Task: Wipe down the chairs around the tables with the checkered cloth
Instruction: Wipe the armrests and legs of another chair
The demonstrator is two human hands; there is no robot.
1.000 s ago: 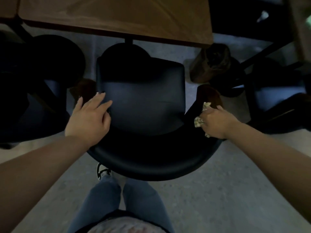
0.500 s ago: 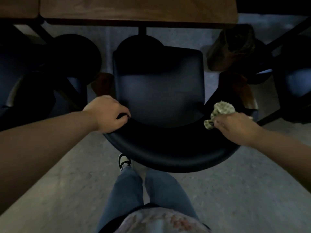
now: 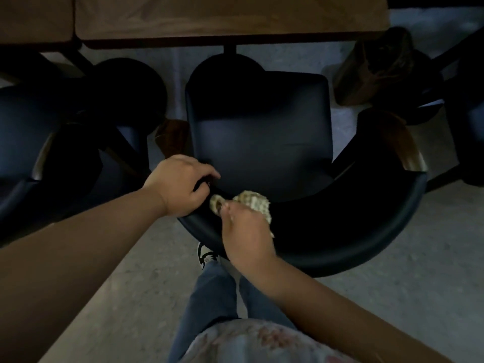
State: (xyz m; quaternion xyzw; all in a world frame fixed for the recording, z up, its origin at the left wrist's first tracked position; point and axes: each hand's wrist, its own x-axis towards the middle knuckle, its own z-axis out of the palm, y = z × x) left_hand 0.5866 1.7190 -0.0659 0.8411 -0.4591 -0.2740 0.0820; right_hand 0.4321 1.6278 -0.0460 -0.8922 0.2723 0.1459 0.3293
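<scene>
checkered cloth (image 3: 252, 205) bunched in right hand (image 3: 247, 238) on chair (image 3: 340, 231) back; left hand (image 3: 180, 184) fingers curled around its rim.

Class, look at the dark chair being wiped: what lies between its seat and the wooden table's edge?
In the head view, a round black table base on bare grey floor lies between the chair's seat and the wooden table.

Dim light; grey speckled concrete floor (image 3: 392, 297); wooden tabletop (image 3: 222, 19) on black pedestal base (image 3: 230, 62).

Bunched checkered cloth (image 3: 252, 203) on black chair (image 3: 262, 142) backrest, near its left end
</scene>
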